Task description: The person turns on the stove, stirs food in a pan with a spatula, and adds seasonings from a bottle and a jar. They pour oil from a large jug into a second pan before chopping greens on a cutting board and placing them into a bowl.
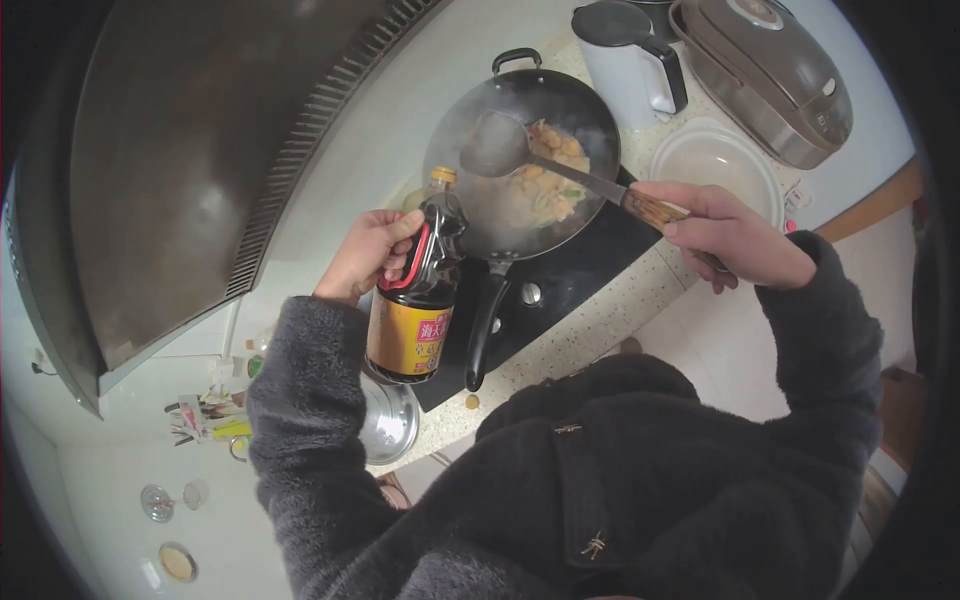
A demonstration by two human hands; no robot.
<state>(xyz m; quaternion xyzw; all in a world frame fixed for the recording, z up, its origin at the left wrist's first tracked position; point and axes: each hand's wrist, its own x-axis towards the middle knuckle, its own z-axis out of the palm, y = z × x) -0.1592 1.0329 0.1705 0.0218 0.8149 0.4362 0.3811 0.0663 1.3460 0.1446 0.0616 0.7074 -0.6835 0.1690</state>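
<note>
My left hand (380, 250) is wrapped round the red-edged handle of a dark sauce bottle (412, 325) with a yellow label. The bottle is nearly upright, its yellow cap (443, 175) near the wok's left rim. With my right hand (725, 235) I grip the wooden handle of a ladle (497, 145). The ladle's dark bowl hangs over the left part of the wok (480, 225). Pieces of food (548, 185), yellowish with some orange and green, lie in the wok, and steam blurs them. The wok's long black handle (487, 330) points toward my body.
Behind the wok stand a white jug with a black handle (625, 75) and a brown rice cooker (770, 75). A white bowl (715, 165) sits right of the wok. A metal lid or dish (392, 420) is below the bottle. The range hood (200, 160) fills the upper left.
</note>
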